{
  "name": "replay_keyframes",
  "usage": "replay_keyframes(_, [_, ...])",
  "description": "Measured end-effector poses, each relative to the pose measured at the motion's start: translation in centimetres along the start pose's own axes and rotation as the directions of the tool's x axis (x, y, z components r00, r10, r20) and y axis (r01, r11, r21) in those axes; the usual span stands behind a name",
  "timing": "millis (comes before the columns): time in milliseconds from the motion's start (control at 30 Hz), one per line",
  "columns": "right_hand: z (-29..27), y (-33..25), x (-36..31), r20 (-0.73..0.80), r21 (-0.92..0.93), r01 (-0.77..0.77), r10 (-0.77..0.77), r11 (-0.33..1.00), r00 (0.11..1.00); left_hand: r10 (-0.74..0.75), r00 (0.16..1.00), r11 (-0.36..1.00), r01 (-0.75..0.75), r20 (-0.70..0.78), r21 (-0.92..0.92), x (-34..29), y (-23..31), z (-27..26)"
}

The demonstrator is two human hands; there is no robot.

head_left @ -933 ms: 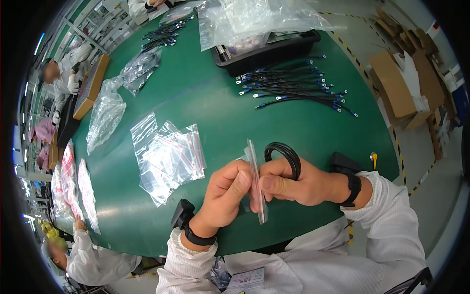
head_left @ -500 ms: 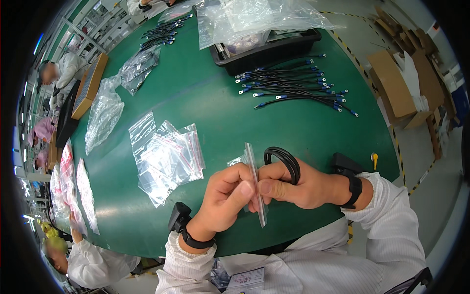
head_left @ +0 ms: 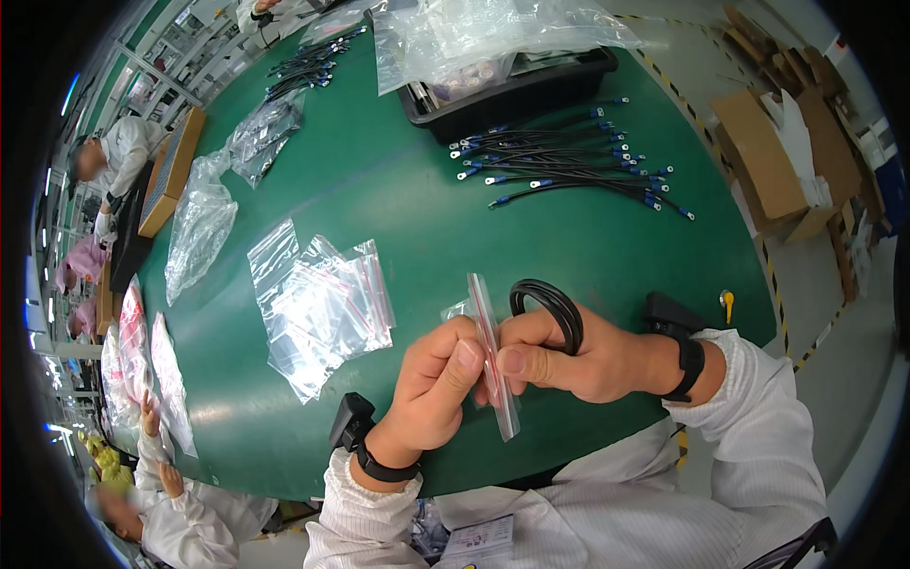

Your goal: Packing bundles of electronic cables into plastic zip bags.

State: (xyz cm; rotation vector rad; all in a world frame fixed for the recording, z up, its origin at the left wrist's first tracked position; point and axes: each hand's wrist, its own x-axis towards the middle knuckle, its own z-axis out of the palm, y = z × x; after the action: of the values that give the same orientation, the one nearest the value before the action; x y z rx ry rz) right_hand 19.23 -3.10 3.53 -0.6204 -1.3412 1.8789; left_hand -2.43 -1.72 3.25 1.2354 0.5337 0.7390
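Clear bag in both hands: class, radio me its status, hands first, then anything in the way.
Left hand and right hand pinching clear bag. Black cable coil also at right hand. Loose bag pile off to the left, not in the way.

Bag [head_left: 484,324] partly hidden by hands [head_left: 434,391] [head_left: 592,365]

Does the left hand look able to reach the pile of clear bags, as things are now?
Probably yes: nothing visible stands between the left hand and the pile of clear bags. However, it pinches another clear bag alongside the right hand, so it may have to let go first.
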Motion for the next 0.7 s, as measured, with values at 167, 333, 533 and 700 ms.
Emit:
replay_keyframes(167, [-0.1,0.2,0.1,0.021,-0.021,0.036,-0.036,0.999,0.999,0.020,0.999,1.000,-0.020,-0.027,-0.019,0.1,0.1,0.4])
replay_keyframes(333, [-0.1,0.1,0.0,0.021,-0.029,0.024,-0.024,0.999,0.999,0.045,0.999,0.999,-0.045,0.004,0.008,0.2,0.1,0.3])
replay_keyframes(533, [0.1,-1.0,0.1,-0.021,-0.082,-0.008,0.006,0.997,1.000,-0.032,0.996,0.997,0.037,-0.082,0.062,0.3,1.3,0.6])
replay_keyframes(700, [0.3,-1.3,-0.2,-0.029,-0.143,-0.038,0.034,0.989,0.999,0.014,0.990,0.997,-0.003,-0.142,0.078,0.5,0.8,0.6])
